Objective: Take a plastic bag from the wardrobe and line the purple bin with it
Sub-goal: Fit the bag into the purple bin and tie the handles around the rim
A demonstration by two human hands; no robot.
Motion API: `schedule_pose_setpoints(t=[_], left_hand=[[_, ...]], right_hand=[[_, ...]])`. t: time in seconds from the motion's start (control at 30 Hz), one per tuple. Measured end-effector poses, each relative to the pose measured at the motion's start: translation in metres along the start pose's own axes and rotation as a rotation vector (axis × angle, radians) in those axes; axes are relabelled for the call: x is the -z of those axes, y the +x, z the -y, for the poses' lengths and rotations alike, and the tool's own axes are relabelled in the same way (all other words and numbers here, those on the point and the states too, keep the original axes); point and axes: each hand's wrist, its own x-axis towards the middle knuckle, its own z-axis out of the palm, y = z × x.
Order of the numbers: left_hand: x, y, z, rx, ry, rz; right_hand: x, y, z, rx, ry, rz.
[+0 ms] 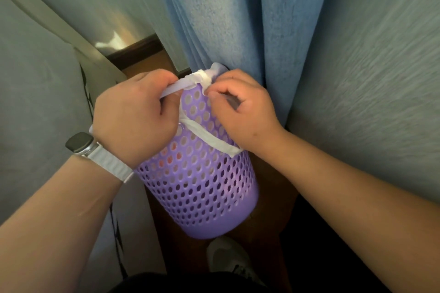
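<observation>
Two hands (133,114) (245,112), one purple bin (202,188), one bag (202,79), perhaps one shoe (228,257).

White-strapped watch (95,152), bare forearms (59,200), pale shoe (228,259)

curtain (226,19) tight behind bin (202,185), fabric panel (35,102) L, wall (369,78) R

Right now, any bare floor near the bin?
Bare floor between bin and the grey surface on its right; small patch by the skirting, beyond the left hand. Crowded at the rim: that and the right hand grip the bag, curtain behind.
</observation>
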Motion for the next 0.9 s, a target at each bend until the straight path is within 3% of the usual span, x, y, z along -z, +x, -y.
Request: schedule_pose_setpoints(t=[0.1,0.17,0.4,0.67,0.9], left_hand=[[0.002,0.0,-0.002,-0.039,0.008,0.006],[0.003,-0.001,-0.003,-0.061,0.009,0.002],[0.006,-0.002,-0.006,-0.119,-0.065,0.007],[0.002,-0.002,-0.015,-0.09,-0.015,-0.037],[0.002,0.0,-0.008,-0.17,-0.012,-0.009]], right_hand=[[0.006,0.006,0.005,-0.241,0.114,-0.027],[0.006,0.008,0.004,-0.283,0.124,-0.019],[0.004,0.006,-0.004,-0.207,-0.024,-0.023],[-0.01,0.004,0.002,0.033,-0.175,-0.083],[-0.011,0.001,0.007,-0.032,-0.178,-0.044]])
